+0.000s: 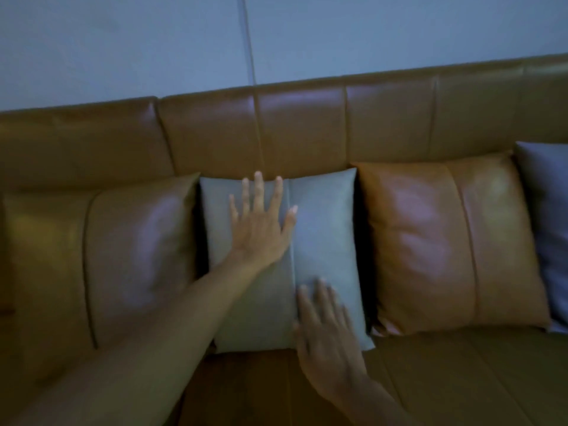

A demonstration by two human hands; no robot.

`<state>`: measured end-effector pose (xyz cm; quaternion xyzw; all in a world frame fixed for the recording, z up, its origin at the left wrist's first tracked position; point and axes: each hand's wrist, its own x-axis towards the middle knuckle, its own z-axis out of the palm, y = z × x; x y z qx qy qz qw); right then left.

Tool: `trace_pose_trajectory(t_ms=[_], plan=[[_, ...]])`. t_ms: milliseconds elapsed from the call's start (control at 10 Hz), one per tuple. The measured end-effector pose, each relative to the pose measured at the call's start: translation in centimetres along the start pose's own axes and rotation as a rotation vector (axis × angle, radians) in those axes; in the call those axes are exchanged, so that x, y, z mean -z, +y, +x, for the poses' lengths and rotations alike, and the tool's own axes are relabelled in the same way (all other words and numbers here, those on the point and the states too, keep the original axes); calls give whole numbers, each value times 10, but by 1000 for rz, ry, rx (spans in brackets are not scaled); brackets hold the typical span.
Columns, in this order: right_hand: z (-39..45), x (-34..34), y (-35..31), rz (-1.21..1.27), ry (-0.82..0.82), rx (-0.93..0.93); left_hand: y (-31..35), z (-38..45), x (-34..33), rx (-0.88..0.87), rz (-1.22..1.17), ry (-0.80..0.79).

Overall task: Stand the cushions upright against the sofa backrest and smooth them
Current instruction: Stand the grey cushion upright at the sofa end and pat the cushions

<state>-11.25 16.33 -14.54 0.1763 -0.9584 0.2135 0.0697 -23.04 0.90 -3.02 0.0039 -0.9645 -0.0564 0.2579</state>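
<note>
Cushion under both flat hands, fingers spread.

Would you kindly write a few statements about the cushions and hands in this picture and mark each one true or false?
1. Both hands lie flat with fingers spread on the grey cushion. True: the left hand is on its upper half, the right hand on its lower right part.
2. The grey cushion lies flat on the seat. False: it stands upright against the sofa backrest.
3. A brown cushion stands to the right of the grey one. True.
4. The left hand grips a cushion corner. False: it rests open on the cushion face.
5. Only two cushions are in view. False: another brown cushion stands on the left and a bluish cushion shows at the right edge.
</note>
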Motion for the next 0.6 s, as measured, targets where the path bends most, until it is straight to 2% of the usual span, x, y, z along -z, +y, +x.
trace_pose_trajectory(t_ms=[100,200,300,400,500,600], plan=[[16,4,-15,-315,-13,311,-47,-34,-20,345,-336,-42],[40,22,-39,-244,-30,270,-72,-84,-28,554,-840,-43],[77,36,-84,182,-67,226,-79,-146,-46,620,-928,-91],[126,57,-126,821,-283,-194,-94,-181,-72,749,-889,-173],[160,76,-152,1071,-204,-322,-116,-176,-69,652,-1042,-192],[177,71,-181,1103,-285,-317,-126,-162,-16,761,-1205,-269]])
